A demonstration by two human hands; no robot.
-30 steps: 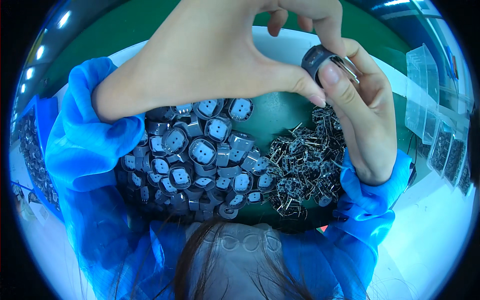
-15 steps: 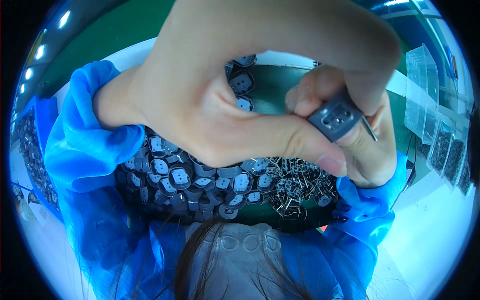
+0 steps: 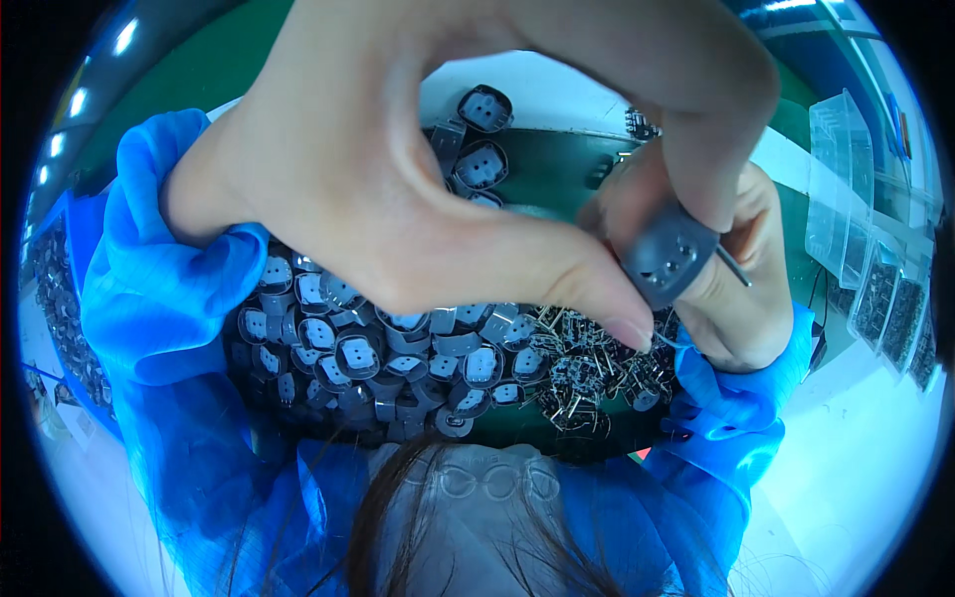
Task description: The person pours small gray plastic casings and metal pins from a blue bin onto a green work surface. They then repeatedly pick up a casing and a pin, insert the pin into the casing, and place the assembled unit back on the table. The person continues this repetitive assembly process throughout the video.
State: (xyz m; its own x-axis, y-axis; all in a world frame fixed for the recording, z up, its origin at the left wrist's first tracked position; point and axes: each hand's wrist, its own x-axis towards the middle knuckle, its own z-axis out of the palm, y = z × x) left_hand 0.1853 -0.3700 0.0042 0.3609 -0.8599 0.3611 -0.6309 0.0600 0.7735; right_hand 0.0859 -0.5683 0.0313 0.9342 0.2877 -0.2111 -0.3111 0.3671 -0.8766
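A small dark grey plastic plug housing [image 3: 668, 261] is held up in front of me, with holes in its face and a metal pin sticking out to the right. My left hand [image 3: 338, 189] grips it between curled index finger and thumb, close to the camera. Behind and to the right of it, my right hand [image 3: 751, 289] is closed around the same piece, its fingers partly hidden by the part and the left hand. Below lie a heap of similar grey housings [image 3: 358, 353] with pale inner faces and a tangle of small metal-pinned parts [image 3: 587, 373].
A few more housings [image 3: 484, 107] lie at the table's far side. Clear plastic bins [image 3: 841, 189] and trays of small dark parts [image 3: 880, 298] stand at the right. A blue bin [image 3: 85, 239] full of dark parts sits at the left.
The housing has turned and shifted slightly downward. My left hand has moved a little left, its thumb sliding left, and more of the far housings shows through the gap.
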